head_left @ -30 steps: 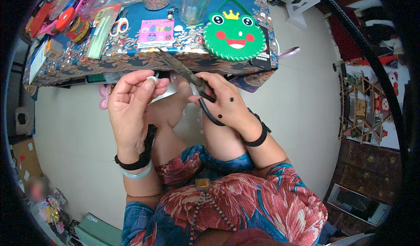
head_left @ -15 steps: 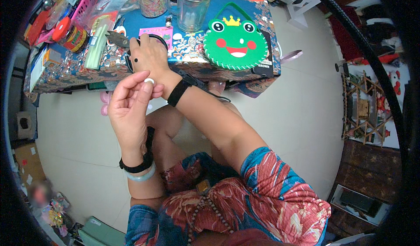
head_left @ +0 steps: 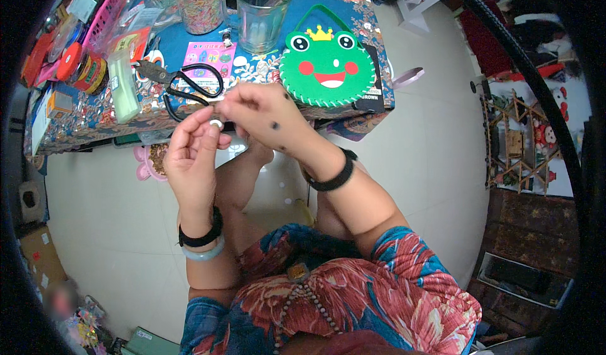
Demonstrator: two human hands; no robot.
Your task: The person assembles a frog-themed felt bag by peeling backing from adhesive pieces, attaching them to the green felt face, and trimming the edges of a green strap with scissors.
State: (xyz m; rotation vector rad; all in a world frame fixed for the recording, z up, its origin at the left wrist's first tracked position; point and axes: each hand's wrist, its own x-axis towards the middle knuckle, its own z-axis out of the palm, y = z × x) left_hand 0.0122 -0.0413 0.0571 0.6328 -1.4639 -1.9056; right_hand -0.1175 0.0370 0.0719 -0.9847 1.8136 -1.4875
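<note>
"What did the left hand point(head_left: 192, 159) have?"

"It pinched one white round piece point(head_left: 216, 123) between thumb and finger, in front of the tabletop's point(head_left: 170, 41) near edge. That tip grip probably kept so small a thing steady and in sight."

"And the right hand point(head_left: 268, 115)?"

"Its fingertips were drawn narrow, close beside the piece, perhaps so both hands could meet at one spot. I couldn't tell whether it held anything."

"What lay nearest on the tabletop?"

"One pair of black-handled scissors point(head_left: 158, 73), at the near edge left of the middle, loops toward the hands, likely for easy reach. By the near right corner, one green frog face point(head_left: 328, 71) lay face up: two eyes point(head_left: 345, 42), two red cheeks point(head_left: 364, 67), one yellow crown point(head_left: 320, 34)."

"Farther in?"

"One pink printed card point(head_left: 208, 61) beyond the scissors. Then, toward the far edge, one glass mug point(head_left: 259, 30) and one jar of coloured bits point(head_left: 199, 8), both upright, presumably so their contents stayed together."
</note>
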